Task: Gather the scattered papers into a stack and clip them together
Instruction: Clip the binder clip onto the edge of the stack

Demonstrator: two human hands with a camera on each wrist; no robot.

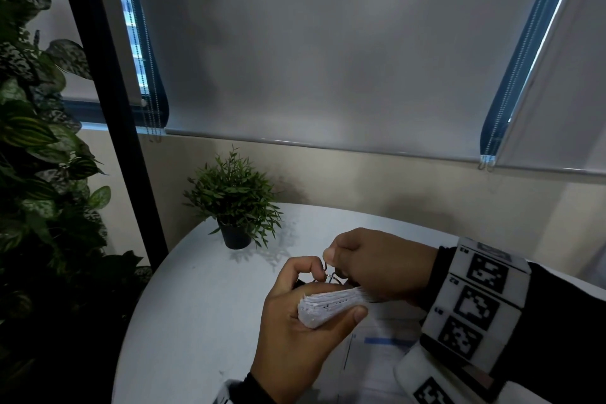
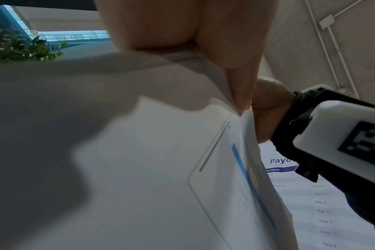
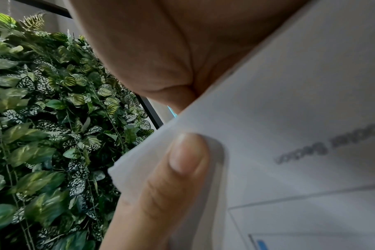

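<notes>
Over the round white table (image 1: 203, 305) my left hand (image 1: 295, 315) grips a thick stack of white papers (image 1: 328, 303) at one corner, thumb under the edge and fingers curled over the top. A binder clip (image 1: 329, 277) sits at that corner, showing its wire handles and a bit of black body. My right hand (image 1: 377, 259) pinches the handles from the right. In the left wrist view the papers (image 2: 235, 169) hang below my left hand (image 2: 182, 33), with my right hand (image 2: 270, 110) behind them. In the right wrist view a thumb (image 3: 182, 160) presses on a printed sheet (image 3: 289, 135).
A small potted plant (image 1: 234, 203) stands at the table's far side. A wall of leafy plants (image 1: 39, 174) and a black post fill the left. A printed sheet with a list of dates (image 2: 319, 203) lies on the table under my hands. Window blinds hang behind.
</notes>
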